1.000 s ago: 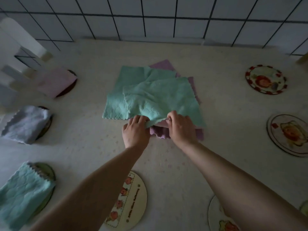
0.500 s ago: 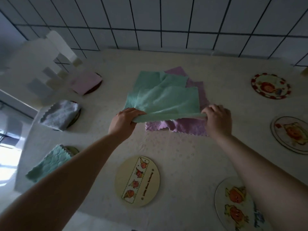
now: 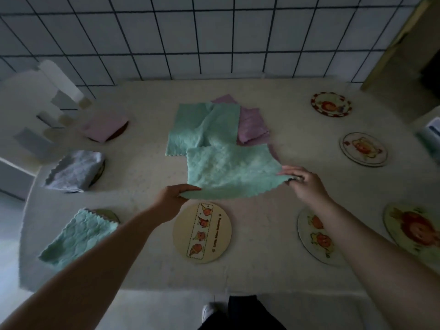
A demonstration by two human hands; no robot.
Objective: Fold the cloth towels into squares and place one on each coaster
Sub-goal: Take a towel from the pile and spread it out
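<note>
A green towel (image 3: 228, 172) hangs spread between my hands, its far edge resting on the pile. My left hand (image 3: 171, 201) pinches its near left corner and my right hand (image 3: 304, 184) pinches its near right corner. Behind it lie another green towel (image 3: 202, 125) and a purple towel (image 3: 252, 126) on the table. Just under the held towel sits a bare coaster (image 3: 202, 232) with a fruit strip. Folded towels rest on coasters at the left: pink (image 3: 103, 125), grey (image 3: 73, 171) and green (image 3: 78, 236).
Bare picture coasters lie to the right: one near my right forearm (image 3: 314, 236), one at the near right edge (image 3: 409, 229), one mid right (image 3: 363, 148), one far right (image 3: 331, 104). A tiled wall (image 3: 214, 36) stands behind the table. White blocks (image 3: 47, 96) sit at the far left.
My hands lifted the top green towel off the pile, moved apart along its near edge and pulled it toward me. The camera view has risen and widened.
</note>
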